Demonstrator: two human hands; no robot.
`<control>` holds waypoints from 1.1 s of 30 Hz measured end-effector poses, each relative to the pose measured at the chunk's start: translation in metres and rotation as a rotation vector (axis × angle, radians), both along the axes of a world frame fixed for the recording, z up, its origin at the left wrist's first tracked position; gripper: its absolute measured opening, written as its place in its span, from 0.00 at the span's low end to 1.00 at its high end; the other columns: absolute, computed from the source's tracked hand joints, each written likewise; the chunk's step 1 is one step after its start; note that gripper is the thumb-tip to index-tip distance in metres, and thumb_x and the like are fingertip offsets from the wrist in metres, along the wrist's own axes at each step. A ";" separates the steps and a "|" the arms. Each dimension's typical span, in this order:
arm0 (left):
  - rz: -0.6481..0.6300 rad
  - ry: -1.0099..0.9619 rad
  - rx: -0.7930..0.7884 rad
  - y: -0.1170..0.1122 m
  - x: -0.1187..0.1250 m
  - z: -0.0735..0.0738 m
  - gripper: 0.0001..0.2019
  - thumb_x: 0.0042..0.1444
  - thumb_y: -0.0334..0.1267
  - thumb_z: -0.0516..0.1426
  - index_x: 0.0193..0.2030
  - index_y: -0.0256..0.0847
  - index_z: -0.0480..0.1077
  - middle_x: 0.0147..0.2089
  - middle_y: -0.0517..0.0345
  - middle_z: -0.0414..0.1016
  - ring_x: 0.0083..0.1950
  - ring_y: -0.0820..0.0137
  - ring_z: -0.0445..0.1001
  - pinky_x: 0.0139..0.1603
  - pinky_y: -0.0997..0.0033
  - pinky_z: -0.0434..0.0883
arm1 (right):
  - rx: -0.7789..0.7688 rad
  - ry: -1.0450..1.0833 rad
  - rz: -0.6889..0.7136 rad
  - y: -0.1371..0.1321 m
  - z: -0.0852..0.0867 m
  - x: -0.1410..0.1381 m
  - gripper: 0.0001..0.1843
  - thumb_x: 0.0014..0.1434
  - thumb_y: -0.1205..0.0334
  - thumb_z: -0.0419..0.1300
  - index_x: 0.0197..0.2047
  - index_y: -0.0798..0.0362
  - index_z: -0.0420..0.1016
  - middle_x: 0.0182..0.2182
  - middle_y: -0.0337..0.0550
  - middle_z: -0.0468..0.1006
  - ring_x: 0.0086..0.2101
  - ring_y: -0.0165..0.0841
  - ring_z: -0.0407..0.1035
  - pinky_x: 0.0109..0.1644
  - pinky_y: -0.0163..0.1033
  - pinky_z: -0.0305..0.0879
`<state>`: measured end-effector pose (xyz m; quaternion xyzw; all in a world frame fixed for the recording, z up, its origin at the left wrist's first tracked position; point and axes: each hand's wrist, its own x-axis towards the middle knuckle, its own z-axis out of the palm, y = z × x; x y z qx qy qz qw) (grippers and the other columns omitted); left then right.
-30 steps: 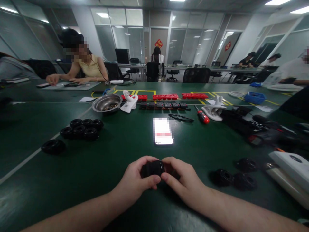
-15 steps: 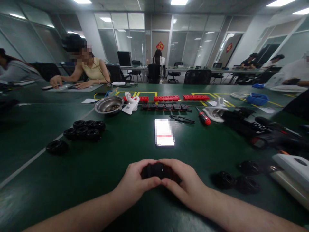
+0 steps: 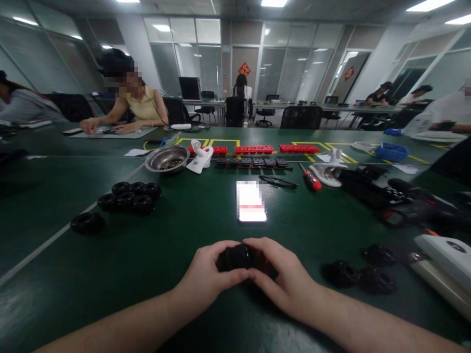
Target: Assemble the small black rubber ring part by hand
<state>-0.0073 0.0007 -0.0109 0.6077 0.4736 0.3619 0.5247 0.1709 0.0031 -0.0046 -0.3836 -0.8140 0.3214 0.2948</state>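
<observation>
**Both Hands Closed on One Black Round Part at the Near Table Edge**

The left hand [image 3: 209, 274] and the right hand [image 3: 285, 280] met at the near middle of the green table [image 3: 147, 260]. Both gripped a single black round part [image 3: 235, 257], with fingers curled over its top and the two thumbs touching beneath it. The part sat between the hands, low over the table surface; whether it rested on the table could not be told. Its right half was covered by the right hand's fingers.

A lit phone [image 3: 251, 202] lay flat just beyond the hands. To the left, a cluster of black wheels [image 3: 129, 196] stood grouped together, with one lone wheel [image 3: 87, 222] nearer and apart from it. To the right, three loose black parts [image 3: 362, 275] lay near each other. Farther back stood a metal bowl [image 3: 167, 159] and, to the right of the phone, a red-handled screwdriver [image 3: 311, 179]. A co-worker in a yellow top [image 3: 142, 105] sat at the far left with both hands on a mat
</observation>
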 end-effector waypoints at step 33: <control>0.056 0.051 0.011 0.001 0.000 0.002 0.17 0.41 0.39 0.61 0.41 0.39 0.67 0.40 0.54 0.73 0.42 0.64 0.70 0.43 0.67 0.66 | -0.040 0.030 -0.070 0.005 -0.002 0.002 0.22 0.53 0.59 0.53 0.51 0.52 0.54 0.36 0.42 0.69 0.28 0.29 0.64 0.31 0.35 0.61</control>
